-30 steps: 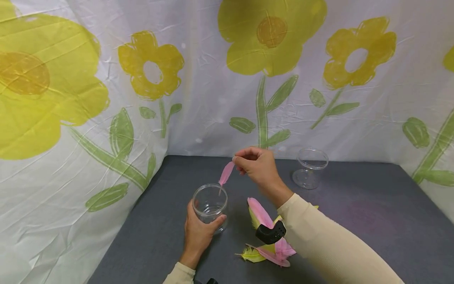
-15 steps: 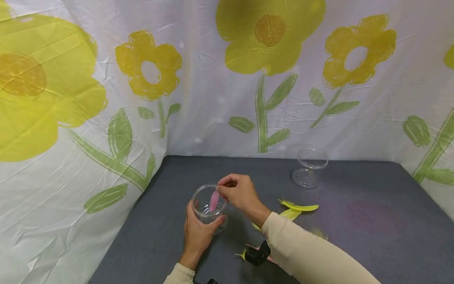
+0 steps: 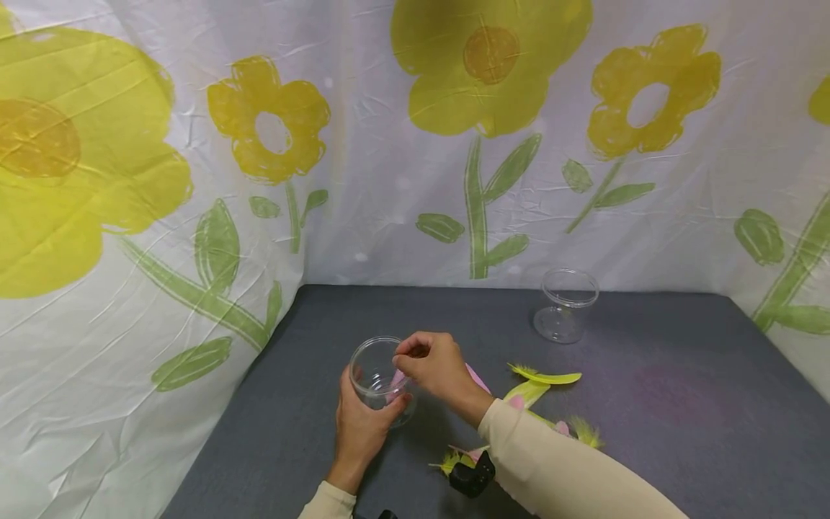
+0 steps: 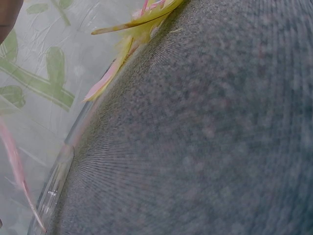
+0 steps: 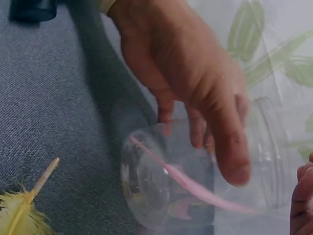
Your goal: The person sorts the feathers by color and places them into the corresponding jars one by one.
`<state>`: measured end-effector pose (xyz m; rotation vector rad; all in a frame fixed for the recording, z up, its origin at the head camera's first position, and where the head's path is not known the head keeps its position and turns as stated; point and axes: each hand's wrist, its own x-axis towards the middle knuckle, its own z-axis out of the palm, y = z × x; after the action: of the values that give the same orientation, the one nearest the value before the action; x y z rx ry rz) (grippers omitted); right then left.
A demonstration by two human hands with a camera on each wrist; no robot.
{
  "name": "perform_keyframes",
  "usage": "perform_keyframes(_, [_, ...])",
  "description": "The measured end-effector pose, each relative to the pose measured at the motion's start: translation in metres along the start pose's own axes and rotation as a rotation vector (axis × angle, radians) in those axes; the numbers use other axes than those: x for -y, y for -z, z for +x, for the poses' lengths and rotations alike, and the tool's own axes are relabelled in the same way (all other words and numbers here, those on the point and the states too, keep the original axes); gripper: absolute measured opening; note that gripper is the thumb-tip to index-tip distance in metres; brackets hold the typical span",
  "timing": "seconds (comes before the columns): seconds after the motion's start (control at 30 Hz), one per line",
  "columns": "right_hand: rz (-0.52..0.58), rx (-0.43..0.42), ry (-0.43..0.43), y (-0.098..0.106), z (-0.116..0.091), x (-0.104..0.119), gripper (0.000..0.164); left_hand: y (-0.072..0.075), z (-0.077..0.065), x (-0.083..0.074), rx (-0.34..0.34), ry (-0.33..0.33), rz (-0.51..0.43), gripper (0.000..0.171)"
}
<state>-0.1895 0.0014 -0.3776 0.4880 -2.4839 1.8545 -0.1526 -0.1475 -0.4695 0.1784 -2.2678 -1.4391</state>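
On the dark table a clear plastic jar (image 3: 382, 367) stands tilted slightly, its mouth up. My left hand (image 3: 366, 422) grips its side, thumb on the near wall and fingers round the far one. Above the rim, my right hand (image 3: 437, 367) pinches with thumb and forefinger at the upper end of a pink feather (image 3: 396, 383). Most of that pink feather (image 5: 193, 187) is inside the jar, its quill down near the base in the right wrist view. Yellow feathers (image 3: 547, 378) and pink ones lie under and beyond my right forearm, which partly hides them.
A second clear container (image 3: 563, 321), wide-rimmed, stands at the back right of the grey table (image 3: 648, 346). One yellow feather (image 5: 22, 210) lies near the jar in the right wrist view. A flower-printed white cloth (image 3: 382, 180) hangs behind and at the sides.
My right hand has come left and down to the jar's rim, bringing the pink feather from above the mouth to inside. My left hand has kept its hold on the jar.
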Motion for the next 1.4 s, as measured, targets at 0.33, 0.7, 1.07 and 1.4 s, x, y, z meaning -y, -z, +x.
perform_keyframes(0.33, [0.204, -0.026, -0.043, 0.037, -0.007, 0.004, 0.012, -0.002, 0.001, 0.0, -0.015, -0.009, -0.029, 0.107])
perform_keyframes(0.7, [0.323, -0.147, -0.028, 0.095, -0.024, 0.008, 0.023, -0.002, 0.0, 0.0, -0.015, -0.009, -0.02, 0.108])
perform_keyframes(1.07, [0.333, -0.258, -0.063, 0.154, -0.047, -0.02, 0.031, -0.001, 0.0, 0.0, -0.011, 0.003, -0.023, 0.108])
perform_keyframes(1.4, [0.37, -0.322, -0.155, 0.173, -0.077, -0.048, 0.022, -0.001, -0.001, -0.002, 0.004, 0.013, -0.016, 0.11])
